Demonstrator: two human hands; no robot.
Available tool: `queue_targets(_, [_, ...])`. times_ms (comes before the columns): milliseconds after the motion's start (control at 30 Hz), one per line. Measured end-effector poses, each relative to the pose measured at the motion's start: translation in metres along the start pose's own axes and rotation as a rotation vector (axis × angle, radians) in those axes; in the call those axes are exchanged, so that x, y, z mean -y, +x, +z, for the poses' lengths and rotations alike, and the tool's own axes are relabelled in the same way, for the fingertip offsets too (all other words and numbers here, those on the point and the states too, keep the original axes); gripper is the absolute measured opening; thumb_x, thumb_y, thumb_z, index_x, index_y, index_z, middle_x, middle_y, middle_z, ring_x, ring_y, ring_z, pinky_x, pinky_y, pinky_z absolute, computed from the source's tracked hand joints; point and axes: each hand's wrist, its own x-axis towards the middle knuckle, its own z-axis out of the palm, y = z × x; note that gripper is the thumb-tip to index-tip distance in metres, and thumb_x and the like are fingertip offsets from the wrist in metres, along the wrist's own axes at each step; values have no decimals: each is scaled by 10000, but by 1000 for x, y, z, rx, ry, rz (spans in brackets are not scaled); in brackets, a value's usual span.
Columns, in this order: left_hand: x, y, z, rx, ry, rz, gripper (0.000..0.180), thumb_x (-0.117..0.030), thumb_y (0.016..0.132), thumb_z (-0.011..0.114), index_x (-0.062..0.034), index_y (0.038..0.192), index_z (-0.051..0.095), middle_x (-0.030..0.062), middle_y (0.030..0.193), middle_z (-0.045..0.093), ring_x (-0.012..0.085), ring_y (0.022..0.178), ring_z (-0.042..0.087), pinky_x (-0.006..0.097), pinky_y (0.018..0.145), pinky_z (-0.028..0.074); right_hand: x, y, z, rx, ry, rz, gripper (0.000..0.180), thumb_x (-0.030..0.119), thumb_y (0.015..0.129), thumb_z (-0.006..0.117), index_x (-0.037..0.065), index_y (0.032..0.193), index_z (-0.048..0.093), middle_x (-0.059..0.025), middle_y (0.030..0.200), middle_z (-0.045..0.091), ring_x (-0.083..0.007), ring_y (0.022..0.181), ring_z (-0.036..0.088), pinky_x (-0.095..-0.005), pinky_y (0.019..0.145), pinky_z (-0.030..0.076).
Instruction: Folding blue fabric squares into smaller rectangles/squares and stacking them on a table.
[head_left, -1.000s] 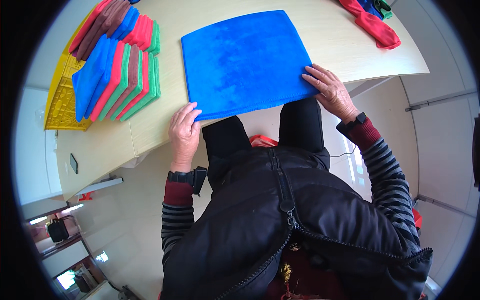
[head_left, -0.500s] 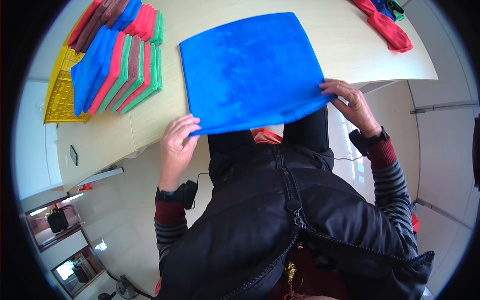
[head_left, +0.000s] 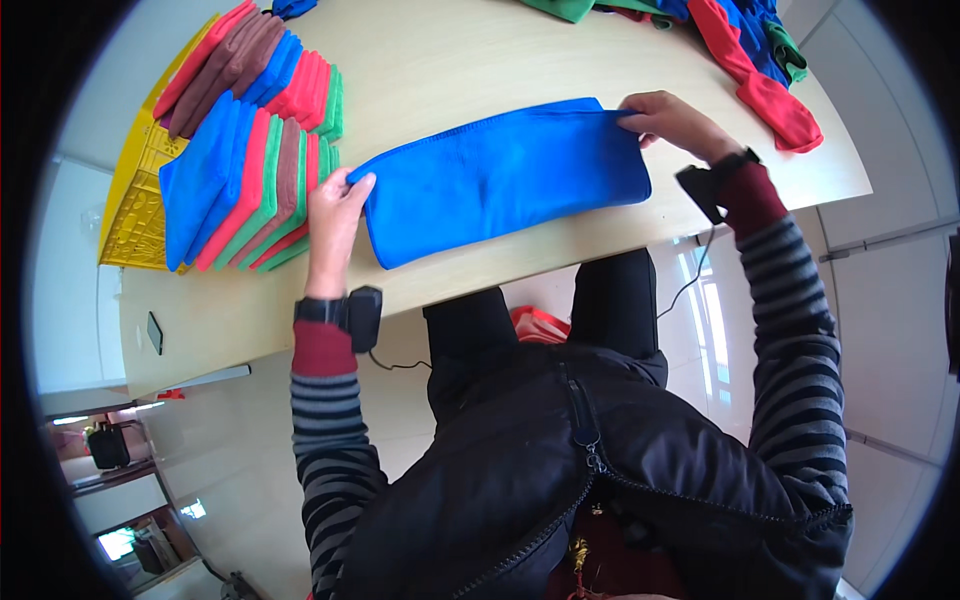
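Note:
A blue cloth (head_left: 500,180), towel-like, lies doubled over into a long strip near the front edge of the table. Its far edge shows two layers that do not quite line up at the right. My left hand (head_left: 338,205) is closed on the far left corner, thumb and fingers pinching the fabric. At the far right corner, my right hand (head_left: 675,125) grips the same edge between thumb and fingers. Just left of my left hand stands a row of folded cloths (head_left: 245,190) in blue, red, green and brown.
A yellow plastic basket (head_left: 135,225) sits behind the folded cloths at the left. Loose crumpled cloths (head_left: 750,75) in red, blue and green lie at the far right. A dark flat phone-like object (head_left: 155,333) rests near the table's left edge. Cables hang from both wrist bands.
The cloth was spread out with its near edge held in both hands. Both hands have moved away from my body, bringing that edge over to the far side, so the cloth is now doubled.

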Motion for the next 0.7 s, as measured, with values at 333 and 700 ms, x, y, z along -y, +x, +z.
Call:
queue_targets(333, [65, 34, 15, -121, 3, -18, 128, -91, 913, 695, 29, 923, 652, -13, 787, 619, 39, 679, 515, 227, 592, 427, -32, 45, 29, -256, 250, 176, 325, 270, 977, 616, 24, 1184, 661, -34, 931, 677, -121, 783, 610, -278, 722, 526])
queue_targets(700, [69, -9, 12, -145, 160, -39, 205, -153, 926, 693, 6, 841, 595, 13, 727, 609, 84, 651, 543, 280, 576, 421, -15, -14, 57, -230, 313, 270, 381, 338, 946, 652, 35, 1176, 664, -50, 937, 682, -159, 832, 624, -302, 757, 522])
